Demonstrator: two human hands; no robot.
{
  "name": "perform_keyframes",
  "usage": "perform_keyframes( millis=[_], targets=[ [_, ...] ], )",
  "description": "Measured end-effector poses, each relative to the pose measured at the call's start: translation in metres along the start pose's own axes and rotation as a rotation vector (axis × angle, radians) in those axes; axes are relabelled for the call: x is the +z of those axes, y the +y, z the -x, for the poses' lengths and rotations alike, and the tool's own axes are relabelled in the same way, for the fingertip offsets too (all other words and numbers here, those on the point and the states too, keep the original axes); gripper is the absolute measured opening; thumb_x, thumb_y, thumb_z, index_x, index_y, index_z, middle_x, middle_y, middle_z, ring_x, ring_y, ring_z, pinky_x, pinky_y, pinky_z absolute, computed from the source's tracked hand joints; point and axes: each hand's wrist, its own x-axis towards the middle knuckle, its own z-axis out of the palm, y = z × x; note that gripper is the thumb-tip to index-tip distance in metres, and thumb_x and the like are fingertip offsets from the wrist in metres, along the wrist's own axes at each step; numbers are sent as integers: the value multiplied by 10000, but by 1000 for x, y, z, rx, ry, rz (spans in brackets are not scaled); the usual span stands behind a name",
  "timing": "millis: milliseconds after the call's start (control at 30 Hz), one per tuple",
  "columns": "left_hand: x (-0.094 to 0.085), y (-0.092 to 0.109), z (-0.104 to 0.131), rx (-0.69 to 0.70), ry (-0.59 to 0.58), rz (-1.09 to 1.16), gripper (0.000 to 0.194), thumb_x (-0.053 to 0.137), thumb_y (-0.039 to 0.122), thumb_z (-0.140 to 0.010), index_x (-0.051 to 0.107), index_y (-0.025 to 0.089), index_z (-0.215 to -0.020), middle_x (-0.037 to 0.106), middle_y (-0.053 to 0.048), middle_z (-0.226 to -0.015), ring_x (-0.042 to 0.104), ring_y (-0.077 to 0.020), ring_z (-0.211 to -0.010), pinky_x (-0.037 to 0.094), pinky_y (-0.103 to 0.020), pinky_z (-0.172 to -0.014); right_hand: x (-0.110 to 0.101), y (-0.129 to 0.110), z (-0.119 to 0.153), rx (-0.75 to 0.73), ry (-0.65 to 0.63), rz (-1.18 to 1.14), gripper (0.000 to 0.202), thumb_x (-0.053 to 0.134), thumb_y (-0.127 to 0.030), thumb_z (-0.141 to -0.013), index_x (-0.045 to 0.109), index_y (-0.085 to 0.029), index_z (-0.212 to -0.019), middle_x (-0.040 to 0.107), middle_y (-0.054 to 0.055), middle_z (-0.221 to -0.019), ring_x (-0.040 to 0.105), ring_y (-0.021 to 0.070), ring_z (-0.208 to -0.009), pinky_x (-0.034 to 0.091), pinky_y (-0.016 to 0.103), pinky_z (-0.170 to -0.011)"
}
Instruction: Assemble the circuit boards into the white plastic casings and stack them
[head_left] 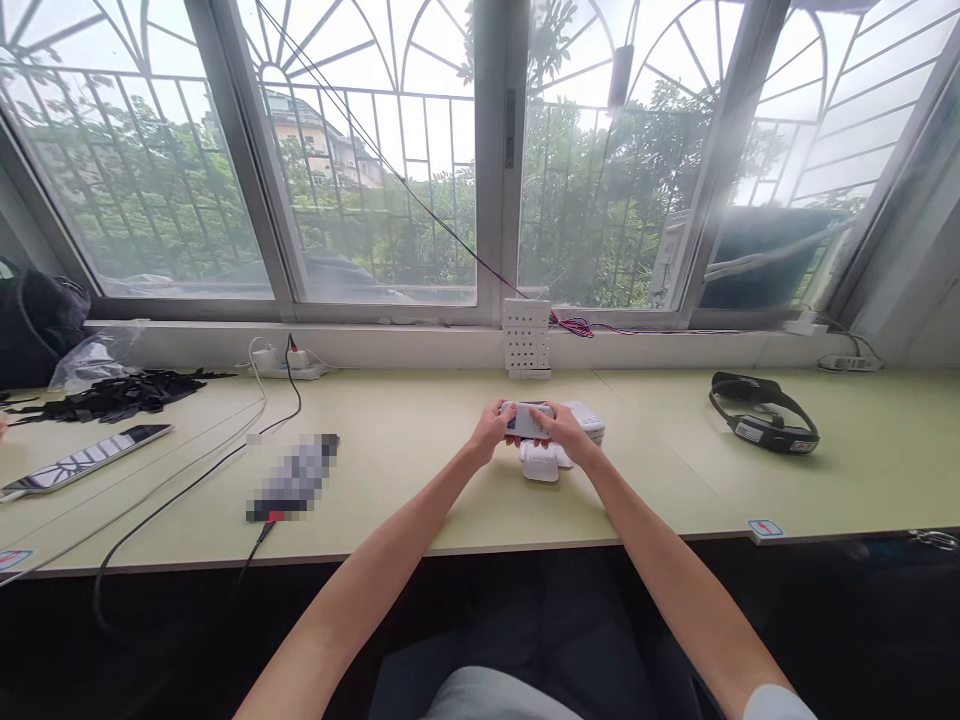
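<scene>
Above the pale green-yellow table (397, 480), a small light grey box-shaped device (527, 420) with a printed label is held up between my two hands. My left hand (493, 430) grips its left end, thumb on the near face. On the right end, my right hand (562, 432) holds it the same way, thumb across the front. Just below and beyond my hands lie several white boxy items (587, 418) in a stack. A white curled piece (541, 466) with print on it rests on the table under the device. Its exact kind is too small to tell.
A black head strap device (765, 420) lies to the right. On the left are a phone (90, 458), a blurred-out object (294, 478) with a cable, black straps (120, 394) and a power strip (289, 368). A white perforated panel (527, 338) leans at the window.
</scene>
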Motion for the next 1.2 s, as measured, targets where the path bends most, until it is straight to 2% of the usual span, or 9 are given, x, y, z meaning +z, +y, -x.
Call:
perform_keyframes(
  millis=[400, 667, 933, 1067, 1200],
  targets=[
    [3, 5, 2, -62, 6, 11, 303, 602, 459, -890, 472, 185, -891, 605, -12, -607, 550, -122, -421, 391, -236, -413, 0, -4, 2, -8, 13, 4, 320, 687, -481, -832, 574, -182, -840, 629, 8, -591, 563, 134, -449, 415, 243, -416],
    [4, 3, 2, -35, -8, 34, 325, 611, 470, -892, 479, 175, -918, 606, -11, -602, 548, -125, -421, 386, -240, -415, 0, 0, -2, -2, 17, -35, 359, 676, -523, -834, 548, -190, -798, 615, 8, -593, 539, 124, -436, 397, 246, -400],
    [4, 6, 3, -43, 25, 83, 311, 603, 456, -906, 500, 163, -932, 584, 2, -569, 541, -123, -434, 438, -260, -462, 1, 3, -3, 34, -8, -69, 393, 701, -533, -825, 524, -193, -908, 612, -1, -586, 517, 116, -425, 395, 235, -386],
    [4, 5, 2, -48, 19, 47, 295, 579, 456, -918, 488, 176, -928, 586, 3, -572, 528, -121, -413, 393, -243, -408, 1, 5, -4, 29, 26, -59, 379, 688, -523, -830, 511, -206, -938, 589, -21, -549, 486, 112, -399, 362, 226, -363],
    [4, 3, 4, -76, -6, -81, 318, 577, 490, -913, 481, 190, -958, 554, 32, -529, 428, -96, -321, 267, -220, -332, 0, 5, -5, 27, 53, -53, 371, 676, -527, -826, 513, -213, -939, 561, -36, -515, 453, 107, -377, 324, 220, -346]
  ],
)
